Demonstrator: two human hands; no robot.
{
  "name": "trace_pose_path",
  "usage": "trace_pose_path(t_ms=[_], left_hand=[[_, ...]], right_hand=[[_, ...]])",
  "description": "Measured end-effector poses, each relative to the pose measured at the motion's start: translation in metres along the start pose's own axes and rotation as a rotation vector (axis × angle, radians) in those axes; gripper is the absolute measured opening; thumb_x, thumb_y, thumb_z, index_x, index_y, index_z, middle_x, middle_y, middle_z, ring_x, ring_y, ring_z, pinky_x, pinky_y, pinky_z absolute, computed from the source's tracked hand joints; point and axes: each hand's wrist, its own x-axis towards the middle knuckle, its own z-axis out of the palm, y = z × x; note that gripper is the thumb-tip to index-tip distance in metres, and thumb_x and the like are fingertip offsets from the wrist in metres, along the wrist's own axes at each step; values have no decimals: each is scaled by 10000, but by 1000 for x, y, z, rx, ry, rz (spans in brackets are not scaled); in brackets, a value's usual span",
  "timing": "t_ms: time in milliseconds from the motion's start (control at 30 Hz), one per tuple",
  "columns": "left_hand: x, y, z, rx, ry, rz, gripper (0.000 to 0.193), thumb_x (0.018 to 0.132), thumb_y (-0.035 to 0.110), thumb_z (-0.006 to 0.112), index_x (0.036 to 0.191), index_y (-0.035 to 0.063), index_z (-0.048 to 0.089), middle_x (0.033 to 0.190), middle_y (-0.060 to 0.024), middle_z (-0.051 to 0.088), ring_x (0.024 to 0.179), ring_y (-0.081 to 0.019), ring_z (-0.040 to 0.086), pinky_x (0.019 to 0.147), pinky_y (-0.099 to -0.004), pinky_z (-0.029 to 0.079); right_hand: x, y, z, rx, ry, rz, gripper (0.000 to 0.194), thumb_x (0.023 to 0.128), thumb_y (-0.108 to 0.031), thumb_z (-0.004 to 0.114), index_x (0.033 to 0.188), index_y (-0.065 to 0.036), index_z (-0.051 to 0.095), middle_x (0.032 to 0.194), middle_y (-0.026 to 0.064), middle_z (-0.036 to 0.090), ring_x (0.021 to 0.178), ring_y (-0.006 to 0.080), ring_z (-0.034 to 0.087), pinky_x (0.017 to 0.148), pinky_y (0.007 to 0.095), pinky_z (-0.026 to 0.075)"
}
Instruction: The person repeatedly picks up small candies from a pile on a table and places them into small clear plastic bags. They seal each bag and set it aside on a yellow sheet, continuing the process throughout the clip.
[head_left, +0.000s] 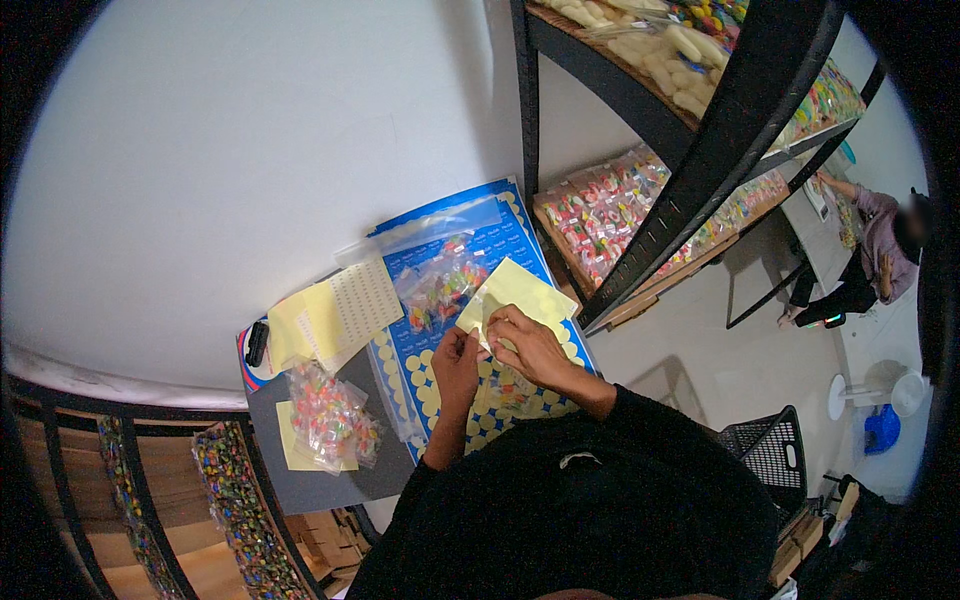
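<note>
A pale yellow paper sheet (529, 291) is held at its lower left edge by my left hand (456, 367), thumb and fingers pinched together. Over the same sheet's lower part, my right hand (529, 346) has its fingers curled and pinched at the paper; whatever is between the fingertips is too small to tell. Beneath both hands lies a blue sheet of printed round stickers (420, 360), partly peeled to show yellow backing circles. Small clear bags of colorful candies (450, 289) rest on it, just beyond my hands. Another candy bag (514, 394) lies below my wrists.
Left on the dark table (277, 435) are a pile of bagged candies (330, 416), yellow label sheets (337, 307) and a black stapler-like object (257, 343). A black metal shelf post (712, 157) rises on the right, beside trays of packed candies (607, 217). Farther right sits another person (885, 240).
</note>
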Motion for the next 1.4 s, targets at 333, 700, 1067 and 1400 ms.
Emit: trace_pose_path(t_ms=[333,700,1067,1400], left_hand=[[5,-21,-13,114,64,31,199,971,158,559,1005,-33,603,851,-59,639,746,-99,594,643,-253,507],[-37,-44,-39,685,-116,-16,646,831,277,756,1327,-17,464,1037,-145,607,908,-233,618,776,-340,522],[-60,-54,-33,568,-212,-180,494,745,154,792,1165,5,578,818,-121,656,764,-222,648,695,-338,515],[-62,-47,-87,468,9,42,142,859,136,696,956,35,675,983,-114,629,907,-250,635,834,-347,501]], right_hand=[[-5,-7,-4,115,-9,58,156,846,-140,635,937,-100,515,1102,95,517,982,353,582,784,456,490],[-19,51,26,37,-144,183,173,881,-129,573,996,-49,471,1059,181,546,994,419,559,815,450,457],[-23,66,39,54,-49,65,182,859,-101,580,987,-46,463,990,211,523,922,436,550,774,488,447],[-22,57,34,127,-88,60,144,863,-85,559,956,-25,468,1000,209,543,958,418,553,812,444,449]])
